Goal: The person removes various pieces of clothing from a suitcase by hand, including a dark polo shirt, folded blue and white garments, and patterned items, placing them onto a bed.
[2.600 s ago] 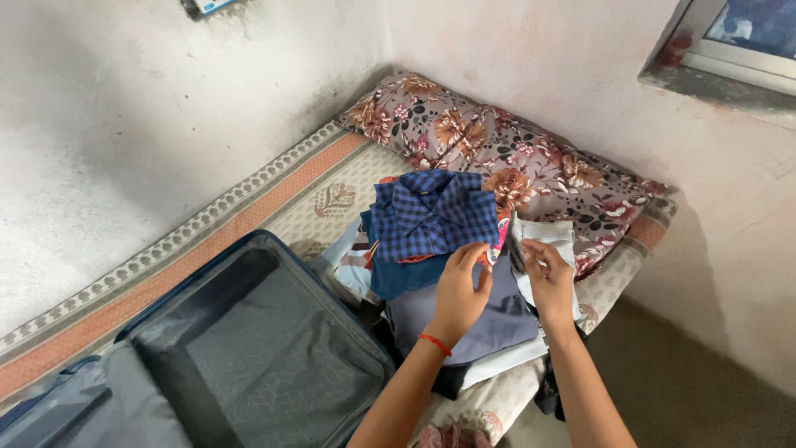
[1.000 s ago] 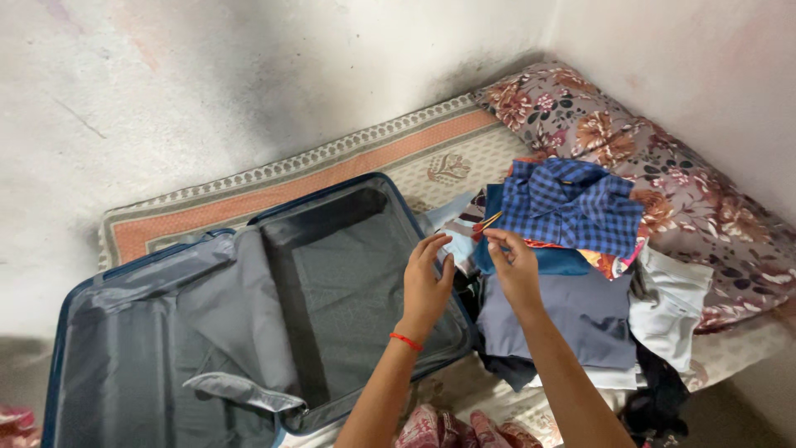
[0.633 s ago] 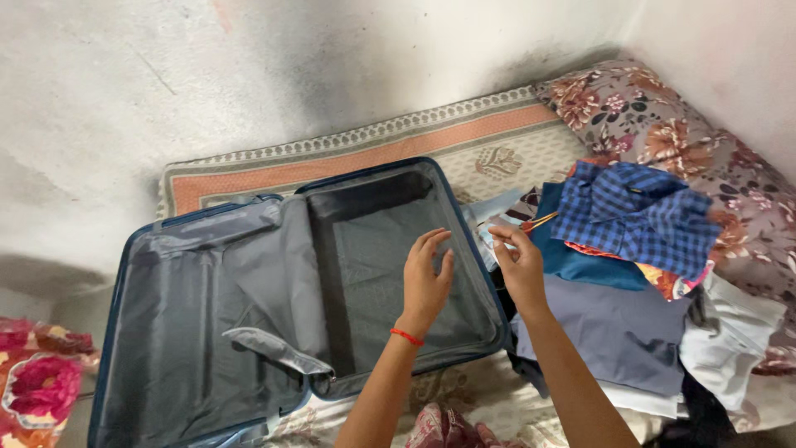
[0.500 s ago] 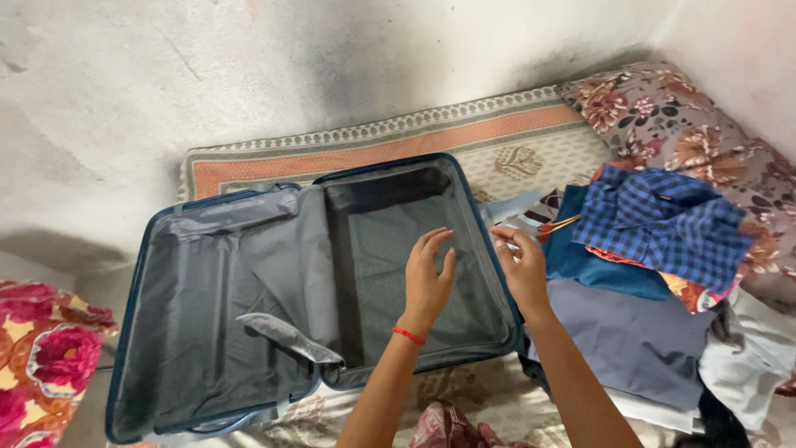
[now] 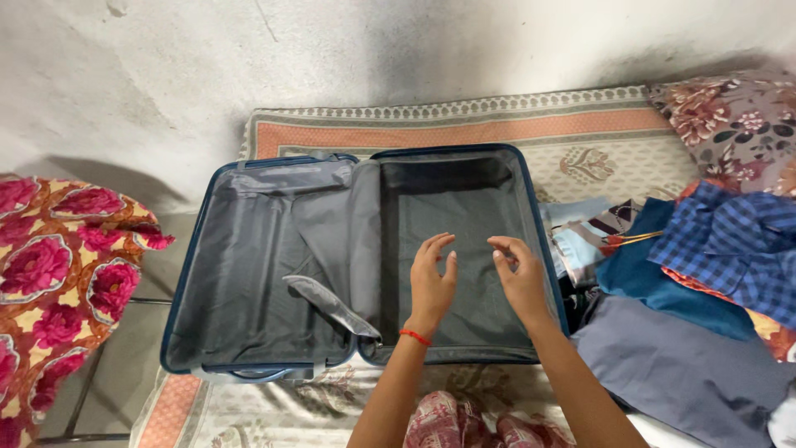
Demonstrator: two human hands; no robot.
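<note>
Bed: patterned sheet
Suitcase: lies open, both halves bare
Left hand: fingers spread, holding nothing
Right hand: loosely curled, holding nothing
Clothes pile: beside suitcase

Over on the right, a blue checked shirt atop a teal garment and a grey one; beyond, a floral pillow. Far left, a red rose-print cushion (bright pink blooms). Underneath, a patterned bedsheet.
</note>
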